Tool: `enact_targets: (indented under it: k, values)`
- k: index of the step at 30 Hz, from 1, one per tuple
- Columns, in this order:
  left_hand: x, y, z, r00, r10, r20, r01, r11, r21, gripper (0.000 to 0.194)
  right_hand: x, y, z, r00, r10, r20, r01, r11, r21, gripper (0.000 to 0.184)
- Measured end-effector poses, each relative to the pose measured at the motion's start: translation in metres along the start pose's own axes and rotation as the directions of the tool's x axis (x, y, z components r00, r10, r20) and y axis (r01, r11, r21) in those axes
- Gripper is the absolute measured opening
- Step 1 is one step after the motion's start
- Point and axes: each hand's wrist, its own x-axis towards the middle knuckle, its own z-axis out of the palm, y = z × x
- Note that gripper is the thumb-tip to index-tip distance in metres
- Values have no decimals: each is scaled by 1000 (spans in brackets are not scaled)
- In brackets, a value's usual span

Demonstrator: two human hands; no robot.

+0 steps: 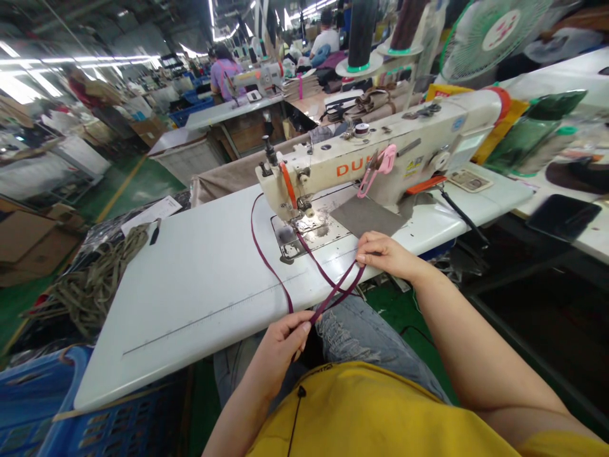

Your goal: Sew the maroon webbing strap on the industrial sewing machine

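Observation:
My left hand (290,336) is closed on a narrow maroon strap (328,298) just off the front edge of the sewing table (204,273). Higher and to the right, my right hand (383,254) pinches another stretch of the same strap near the table edge. Between the two hands the strap crosses itself in loops. One length runs up under the presser foot of the white sewing machine (342,165); another curves across the tabletop on the left, behind the machine head. Fingertips of my left hand are partly hidden.
Pink-handled snips (383,165) hang on the machine's arm. Olive straps (104,273) lie bunched at the table's left end, above a blue crate (42,400). A phone (564,216) rests at right, and a green fan (495,38) stands behind. Other people sit farther back.

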Motion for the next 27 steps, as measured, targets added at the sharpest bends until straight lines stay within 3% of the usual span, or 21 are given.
enact_targets:
  k: [8,13,27]
  values:
    - [3,-2,1,997,62,-39,-59,996,65,56,0,-2,-2,1000,6,-5,-6,1000,-5,55]
    - [4,3,4,969,184,-165,-156,973,172,46,0,-2,-2,1000,11,-8,-11,1000,25,57]
    - [9,4,6,898,294,-328,-218,944,249,42,-1,1,-2,1000,-2,5,1,999,34,58]
